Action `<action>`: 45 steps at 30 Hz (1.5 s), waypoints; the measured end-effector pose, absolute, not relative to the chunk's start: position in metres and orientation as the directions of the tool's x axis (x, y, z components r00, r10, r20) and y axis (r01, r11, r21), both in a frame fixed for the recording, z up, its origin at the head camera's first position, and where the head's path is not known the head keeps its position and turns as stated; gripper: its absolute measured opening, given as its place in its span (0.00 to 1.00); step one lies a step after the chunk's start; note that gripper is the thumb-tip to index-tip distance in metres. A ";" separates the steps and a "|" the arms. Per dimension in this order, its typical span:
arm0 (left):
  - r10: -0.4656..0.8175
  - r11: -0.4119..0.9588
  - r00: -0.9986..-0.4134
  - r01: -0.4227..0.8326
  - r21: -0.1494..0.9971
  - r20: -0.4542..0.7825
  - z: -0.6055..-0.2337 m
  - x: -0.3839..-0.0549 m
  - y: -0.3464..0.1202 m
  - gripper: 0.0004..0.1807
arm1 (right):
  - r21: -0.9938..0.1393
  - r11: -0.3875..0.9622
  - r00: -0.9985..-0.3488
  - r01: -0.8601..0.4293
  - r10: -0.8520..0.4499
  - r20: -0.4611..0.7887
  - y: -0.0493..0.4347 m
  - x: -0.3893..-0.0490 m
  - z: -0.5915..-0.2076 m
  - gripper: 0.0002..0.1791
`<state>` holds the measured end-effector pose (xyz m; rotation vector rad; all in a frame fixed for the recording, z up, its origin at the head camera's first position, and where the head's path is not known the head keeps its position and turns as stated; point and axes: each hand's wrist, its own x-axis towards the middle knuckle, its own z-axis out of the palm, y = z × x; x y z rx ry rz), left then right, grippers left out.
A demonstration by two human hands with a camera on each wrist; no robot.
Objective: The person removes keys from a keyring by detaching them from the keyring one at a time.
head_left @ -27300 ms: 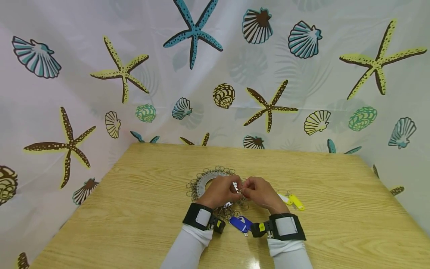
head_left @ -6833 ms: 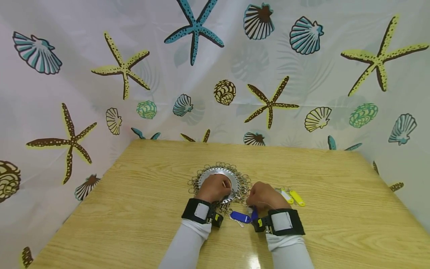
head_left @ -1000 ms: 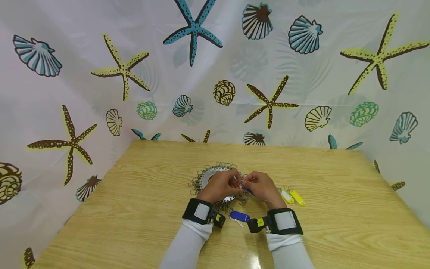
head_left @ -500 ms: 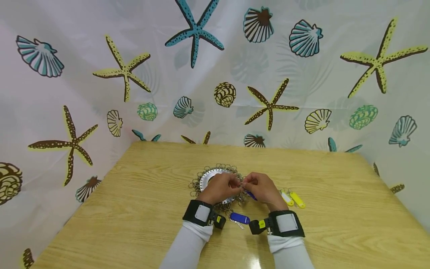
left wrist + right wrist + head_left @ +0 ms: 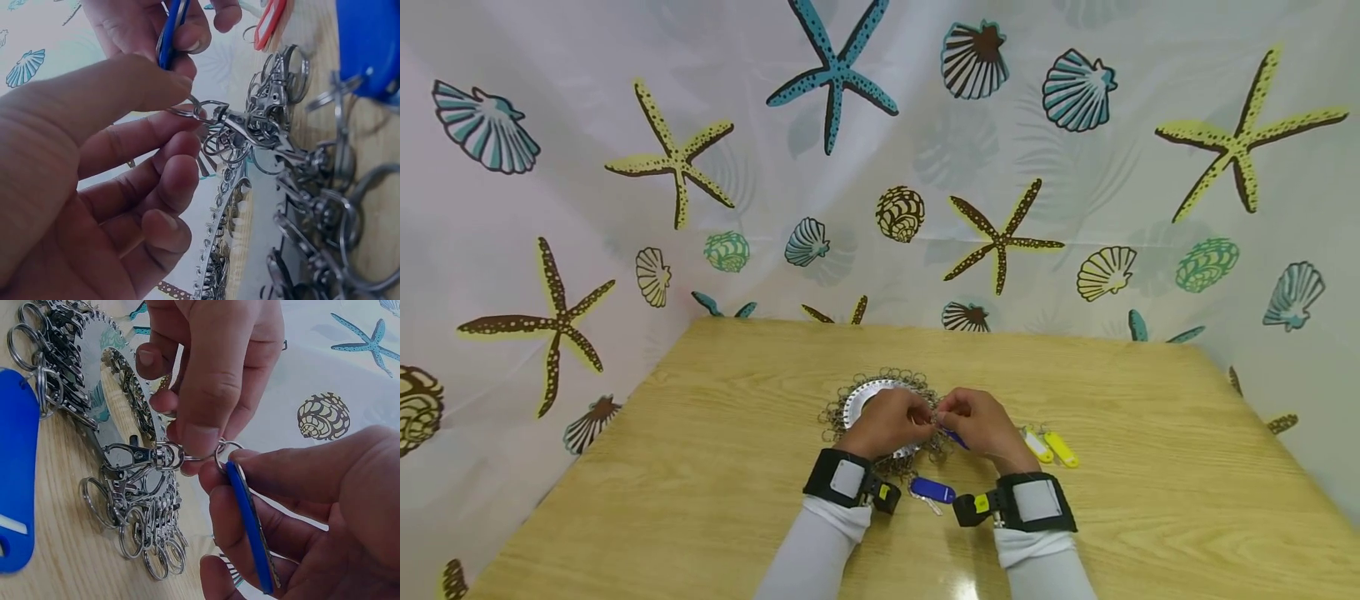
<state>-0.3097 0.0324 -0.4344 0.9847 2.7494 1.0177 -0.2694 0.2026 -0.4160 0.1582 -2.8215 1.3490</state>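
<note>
Keytag (image 5: pixel 249 525) in blue, on the table (image 5: pixel 737 458) beside the second blue tag (image 5: pixel 933 490) in the earliest frame, is now raised in the right hand's (image 5: pixel 981 421) pinch. Left hand (image 5: pixel 883 421), over the middle of the metal disc (image 5: pixel 856 402) a few seconds ago, now pinches a snap hook's (image 5: pixel 134 456) ring at the disc's right side. Both hands angle inward, nearly meeting.

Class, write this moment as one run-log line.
left hand: pinches metal ring; right hand: holds blue tag; other blue tag: on table
</note>
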 end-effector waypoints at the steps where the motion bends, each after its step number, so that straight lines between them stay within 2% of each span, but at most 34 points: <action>1: 0.585 0.579 -0.794 0.552 0.600 0.166 -0.435 -0.309 0.032 0.06 | -0.775 0.625 -0.995 -0.096 -0.087 0.052 0.202 -0.269 -0.417 0.03; 18: 0.567 0.598 -0.815 0.505 0.623 0.116 -0.439 -0.307 0.034 0.09 | -0.760 0.646 -0.997 -0.070 -0.056 0.045 0.202 -0.266 -0.419 0.03; 32: 0.580 0.589 -0.804 0.526 0.613 0.131 -0.437 -0.309 0.032 0.08 | -0.789 0.603 -0.992 -0.114 -0.116 0.055 0.204 -0.266 -0.415 0.03; 45: 0.562 0.601 -0.815 0.518 0.608 0.139 -0.436 -0.310 0.032 0.07 | -0.790 0.605 -0.993 -0.098 -0.115 0.035 0.203 -0.268 -0.417 0.04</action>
